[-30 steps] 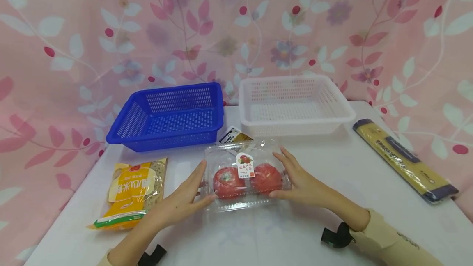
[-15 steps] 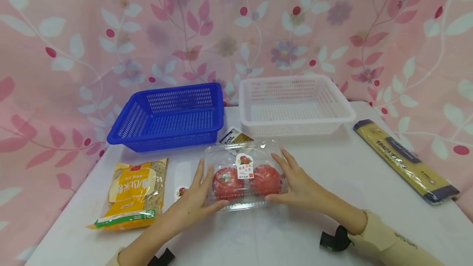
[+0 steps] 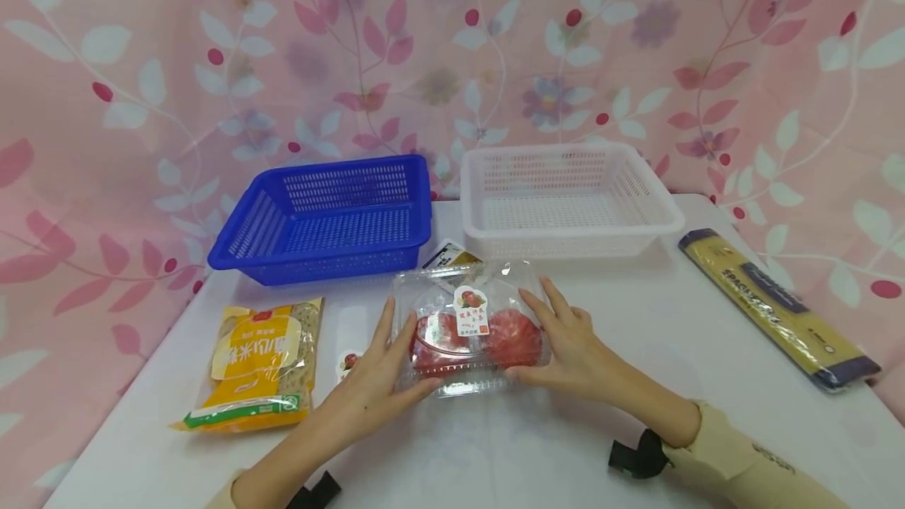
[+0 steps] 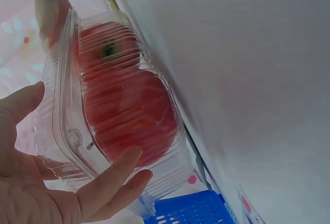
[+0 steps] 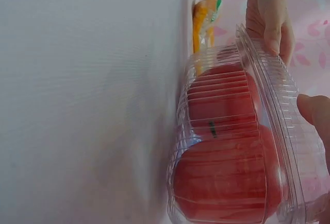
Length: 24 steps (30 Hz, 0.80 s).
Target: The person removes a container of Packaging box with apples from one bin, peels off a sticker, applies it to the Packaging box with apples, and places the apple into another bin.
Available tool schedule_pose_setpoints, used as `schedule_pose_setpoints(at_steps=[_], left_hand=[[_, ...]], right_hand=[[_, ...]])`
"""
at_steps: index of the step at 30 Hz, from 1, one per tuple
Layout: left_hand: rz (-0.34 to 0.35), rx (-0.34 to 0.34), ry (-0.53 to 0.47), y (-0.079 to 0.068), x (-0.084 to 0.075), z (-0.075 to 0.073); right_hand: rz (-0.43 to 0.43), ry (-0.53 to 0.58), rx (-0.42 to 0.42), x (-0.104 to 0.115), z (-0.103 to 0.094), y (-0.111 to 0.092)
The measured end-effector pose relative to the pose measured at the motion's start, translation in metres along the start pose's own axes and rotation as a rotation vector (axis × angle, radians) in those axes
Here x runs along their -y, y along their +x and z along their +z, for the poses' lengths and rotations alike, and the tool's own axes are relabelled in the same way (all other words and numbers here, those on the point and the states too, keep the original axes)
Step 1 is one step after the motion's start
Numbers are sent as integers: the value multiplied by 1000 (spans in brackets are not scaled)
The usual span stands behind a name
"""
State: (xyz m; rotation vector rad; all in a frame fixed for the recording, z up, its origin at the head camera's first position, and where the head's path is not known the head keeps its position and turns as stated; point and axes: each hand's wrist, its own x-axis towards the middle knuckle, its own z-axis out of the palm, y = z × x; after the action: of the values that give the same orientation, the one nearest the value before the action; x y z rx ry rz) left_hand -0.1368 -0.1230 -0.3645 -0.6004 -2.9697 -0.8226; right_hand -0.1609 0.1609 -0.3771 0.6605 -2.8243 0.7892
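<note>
Between my two hands is a clear plastic clamshell box of tomatoes [image 3: 470, 323], with a white tomato-picture label on its lid. Two red tomatoes [image 4: 131, 116] show through its ribbed wall. My left hand [image 3: 375, 387] grips the box's left end, thumb at the near edge and fingers along the side. My right hand [image 3: 576, 352] holds the opposite end, thumb low at the near corner and fingers on the far part. The right wrist view shows the box [image 5: 232, 147] from its side, low over the white table or on it; I cannot tell which.
Behind the box stand a blue basket [image 3: 339, 265] and a white basket [image 3: 573, 246]. An orange-yellow food bag [image 3: 258, 364] lies left, a spaghetti packet [image 3: 778, 305] right. A black-and-gold packet [image 3: 450, 254] is partly hidden behind the box. A tomato-picture label [image 3: 347, 362] lies beside my left hand.
My left hand has shifted right and closer around the box's end, uncovering the label on the table. My right hand has moved slightly left. The box has tilted a little.
</note>
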Motion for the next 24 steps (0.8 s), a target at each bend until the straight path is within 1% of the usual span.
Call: schedule_pose_setpoints(at_steps=[6, 10, 12, 15, 20, 24], left_hand=[[29, -61, 17, 1, -5, -4], [9, -91, 33, 0, -7, -8], [-1, -100, 32, 0, -8, -11], [7, -119, 33, 0, -9, -15], [23, -176, 46, 2, -10, -23], [-5, -218, 59, 4, -12, -31]], right_hand=[[-42, -80, -51, 4, -3, 4], [-43, -102, -62, 8, -6, 7], [-37, -101, -61, 11, -8, 9], [-29, -92, -57, 15, -12, 13], [-44, -75, -71, 22, -19, 22], [-34, -42, -75, 26, -22, 28]])
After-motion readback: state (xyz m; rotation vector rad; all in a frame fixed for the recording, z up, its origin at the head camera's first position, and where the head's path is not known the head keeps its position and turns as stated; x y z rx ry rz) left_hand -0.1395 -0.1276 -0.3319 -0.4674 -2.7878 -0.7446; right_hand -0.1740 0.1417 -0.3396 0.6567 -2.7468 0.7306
